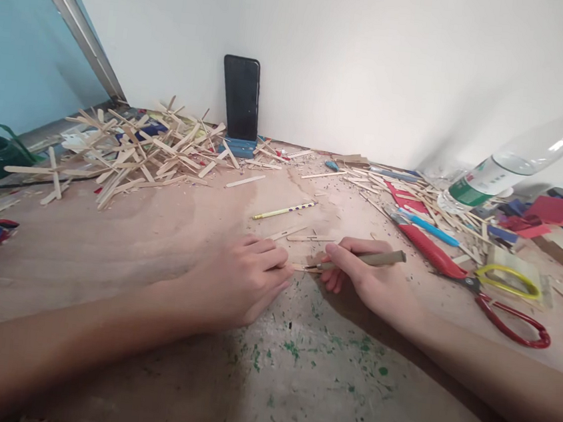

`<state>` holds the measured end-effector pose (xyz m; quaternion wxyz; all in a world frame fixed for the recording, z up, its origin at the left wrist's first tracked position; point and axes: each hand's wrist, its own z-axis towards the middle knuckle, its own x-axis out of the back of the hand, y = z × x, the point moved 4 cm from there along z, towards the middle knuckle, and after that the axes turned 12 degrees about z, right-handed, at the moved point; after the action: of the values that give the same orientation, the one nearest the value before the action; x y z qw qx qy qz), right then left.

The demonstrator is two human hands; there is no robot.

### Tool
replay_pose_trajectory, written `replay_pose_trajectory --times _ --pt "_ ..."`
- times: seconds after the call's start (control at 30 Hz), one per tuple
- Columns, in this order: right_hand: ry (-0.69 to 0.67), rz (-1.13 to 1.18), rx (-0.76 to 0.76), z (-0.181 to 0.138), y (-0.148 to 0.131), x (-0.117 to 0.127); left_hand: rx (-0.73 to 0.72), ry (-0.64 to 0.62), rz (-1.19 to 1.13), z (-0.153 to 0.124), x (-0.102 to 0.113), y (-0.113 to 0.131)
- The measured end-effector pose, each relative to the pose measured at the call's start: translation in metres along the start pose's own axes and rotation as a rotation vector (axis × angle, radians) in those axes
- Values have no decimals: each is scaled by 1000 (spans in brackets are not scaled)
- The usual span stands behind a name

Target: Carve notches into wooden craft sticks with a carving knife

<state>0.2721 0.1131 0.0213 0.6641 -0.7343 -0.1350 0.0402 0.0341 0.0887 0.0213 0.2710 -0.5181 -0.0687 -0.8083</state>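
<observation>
Right hand (362,268): clamping brown tool (386,257), tip pointing at wooden stick (300,267). Left hand (253,276): curling at stick's nine o'clock; grip hidden, cannot tell.

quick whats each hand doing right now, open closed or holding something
Left hand: curled over the end of a thin wooden stick; gripping or only pressing, cannot be told.
Right hand: closed, holding a slim olive-brown tool.
</observation>
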Motion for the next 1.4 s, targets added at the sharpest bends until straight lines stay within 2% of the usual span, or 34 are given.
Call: replay_pose_trajectory --times 0.3,0.57,0.77,0.97,1.07,1.2,1.4 --pt "-59 77 -66 2 18 5 -8 20 5 0 -2 0" --pt "-9 134 -95 7 32 15 -55 58 36 -1 -2 2" --pt "-7 119 -10 5 25 17 -41 59 -31 0 -2 3" --pt "-10 136 46 9 17 27 -14 53 -207 -3 0 -2" --pt "-19 159 59 9 10 29 72 18 -274 -5 -3 -14" --pt "-73 151 88 5 -2 30 200 -47 -252 -5 -13 -29" --pt "-134 53 185 5 -21 41 179 -174 -208 0 -21 -26"
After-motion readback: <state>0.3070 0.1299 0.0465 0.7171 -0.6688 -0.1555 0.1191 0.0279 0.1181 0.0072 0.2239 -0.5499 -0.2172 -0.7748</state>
